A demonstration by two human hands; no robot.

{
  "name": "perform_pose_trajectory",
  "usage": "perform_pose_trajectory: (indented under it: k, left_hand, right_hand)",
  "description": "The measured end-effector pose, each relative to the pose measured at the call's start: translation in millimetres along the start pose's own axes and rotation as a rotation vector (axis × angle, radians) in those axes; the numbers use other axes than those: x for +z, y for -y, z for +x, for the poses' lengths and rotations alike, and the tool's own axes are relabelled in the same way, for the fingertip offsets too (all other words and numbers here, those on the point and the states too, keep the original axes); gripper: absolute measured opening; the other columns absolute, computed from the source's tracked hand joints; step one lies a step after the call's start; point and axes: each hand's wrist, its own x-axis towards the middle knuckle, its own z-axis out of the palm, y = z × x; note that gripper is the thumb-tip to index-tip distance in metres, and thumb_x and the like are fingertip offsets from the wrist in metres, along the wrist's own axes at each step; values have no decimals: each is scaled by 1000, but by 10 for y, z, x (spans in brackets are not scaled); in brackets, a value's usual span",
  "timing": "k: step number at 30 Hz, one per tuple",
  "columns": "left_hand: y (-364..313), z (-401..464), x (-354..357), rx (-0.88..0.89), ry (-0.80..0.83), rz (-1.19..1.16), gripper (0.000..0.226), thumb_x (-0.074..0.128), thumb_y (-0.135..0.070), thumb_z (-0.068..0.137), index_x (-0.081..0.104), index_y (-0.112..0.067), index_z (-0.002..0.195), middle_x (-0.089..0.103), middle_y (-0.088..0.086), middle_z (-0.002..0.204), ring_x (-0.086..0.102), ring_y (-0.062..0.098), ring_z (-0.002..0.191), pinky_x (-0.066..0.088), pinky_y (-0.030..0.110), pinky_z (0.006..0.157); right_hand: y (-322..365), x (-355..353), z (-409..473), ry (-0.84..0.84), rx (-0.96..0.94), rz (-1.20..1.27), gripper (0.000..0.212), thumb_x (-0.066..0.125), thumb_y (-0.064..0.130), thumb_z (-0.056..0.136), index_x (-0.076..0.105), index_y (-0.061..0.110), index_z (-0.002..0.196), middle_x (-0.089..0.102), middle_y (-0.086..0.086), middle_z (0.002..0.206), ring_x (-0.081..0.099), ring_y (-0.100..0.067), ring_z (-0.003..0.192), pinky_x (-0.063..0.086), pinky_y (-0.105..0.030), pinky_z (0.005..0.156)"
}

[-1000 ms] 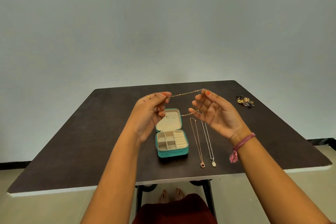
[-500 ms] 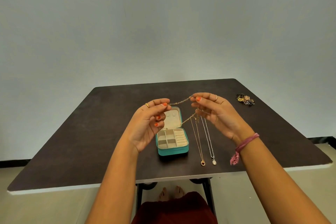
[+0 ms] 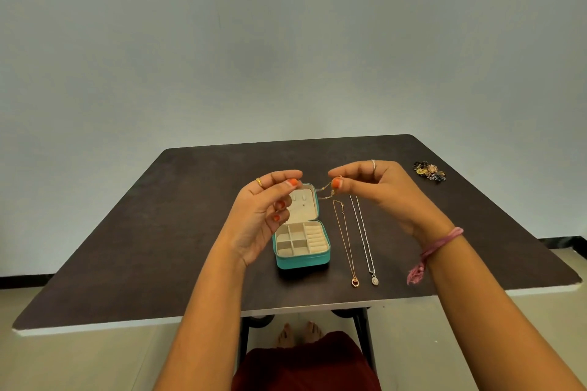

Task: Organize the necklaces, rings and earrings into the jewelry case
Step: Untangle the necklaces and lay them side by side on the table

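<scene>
While you hold the chain [image 3: 324, 188] up at the middle of the frame, both hands are pinching it: your left hand [image 3: 268, 216] grips one end between thumb and forefinger, your right hand [image 3: 378, 192] grips the other the same way, and the rest of your fingers hang loosely curled. The short stretch between your fingertips sags just above the raised lid of the case [image 3: 301, 240], which sits open on the table [image 3: 158, 232] below your left hand. Its tray looks empty from here, with small square cells on the left and ring rolls on the right.

This step looks like gathering the chain before it goes in. Bring your hands closer, so that the slack folds into a small loop and does not swing. Lower it into one square cell and let the lower end settle first. Then release one hand at a time, so that nothing snags on the lid hooks or spills over the wall.

Two more necklaces [image 3: 357, 241] lie straight, side by side and apart, just right of the case. Keep your right wrist and its trailing band clear of them. A cluster of small pieces [image 3: 429, 171] waits at the upper right of the table; whether they are rings or earrings is too small to tell.
</scene>
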Motion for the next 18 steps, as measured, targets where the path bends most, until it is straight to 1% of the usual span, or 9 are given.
perform_pose_trajectory:
  k: [1, 3, 5, 8, 10, 12, 13, 16, 18]
  left_hand:
    - [-3, 1, -12, 8, -15, -24, 17, 63, -12, 81, 78, -21, 83, 70, 1, 85, 49, 19, 82, 40, 20, 56]
    - [-12, -3, -36, 22, -46, -57, 19, 61, -8, 85, 76, -19, 86, 69, 1, 84, 48, 12, 70, 39, 17, 50]
    - [-12, -5, -54, 28, -64, -14, 21, 60, -8, 88, 77, -20, 86, 68, 1, 84, 46, 8, 65, 38, 18, 51]
    - [-14, -27, -48, 31, -55, 80, 21, 61, -10, 88, 77, -23, 84, 71, 2, 86, 47, 9, 69, 39, 17, 53]
    - [-2, -37, -45, 25, -47, 103, 20, 61, -12, 88, 77, -24, 83, 73, 7, 92, 53, 15, 77, 41, 17, 53]
    - [17, -36, -40, 25, -37, 121, 21, 62, -13, 88, 77, -26, 83, 72, 12, 101, 53, 20, 89, 41, 17, 53]
    - [21, -40, -34, 29, -32, 126, 21, 62, -13, 88, 77, -26, 84, 71, 13, 102, 51, 21, 88, 40, 15, 49]
    - [25, -43, -20, 43, -22, 129, 21, 59, -9, 90, 75, -23, 90, 73, 8, 99, 57, 17, 87, 38, 13, 45]
    - [13, -51, -13, 49, -11, 134, 23, 58, -7, 91, 73, -24, 92, 74, 2, 96, 64, 13, 92, 41, 14, 48]
  right_hand:
    - [-21, -12, 11, -38, -12, -44, 17, 72, 14, 82, 73, 19, 98, 75, 2, 85, 68, -6, 85, 51, -17, 74]
    - [-65, -43, 33, -97, -49, -200, 15, 72, 17, 83, 73, 24, 96, 74, 4, 85, 68, -7, 84, 52, -22, 76]
    - [-78, -65, 28, -105, -61, -232, 15, 72, 18, 82, 72, 24, 96, 74, 4, 86, 68, -8, 85, 52, -21, 76]
    - [-43, -84, -18, -64, -55, -148, 15, 72, 16, 82, 73, 23, 95, 74, 5, 84, 68, -4, 81, 50, -13, 71]
    - [-45, -92, -17, -51, -57, -193, 14, 72, 15, 82, 73, 23, 94, 74, 5, 84, 68, -2, 80, 50, -13, 70]
    - [-37, -92, -24, -48, -15, -93, 15, 72, 13, 82, 73, 18, 96, 74, 0, 85, 68, -4, 81, 51, -14, 73]
    - [-38, -95, -29, -41, -3, -74, 16, 72, 13, 81, 73, 16, 97, 74, -2, 85, 69, -6, 82, 52, -16, 74]
    - [-60, -132, -36, -24, 15, -167, 13, 73, 15, 81, 73, 20, 93, 74, 1, 83, 68, -5, 81, 51, -17, 72]
    - [-56, -139, -52, 5, 31, -128, 13, 73, 15, 81, 74, 18, 93, 75, 0, 85, 69, -9, 84, 54, -19, 76]
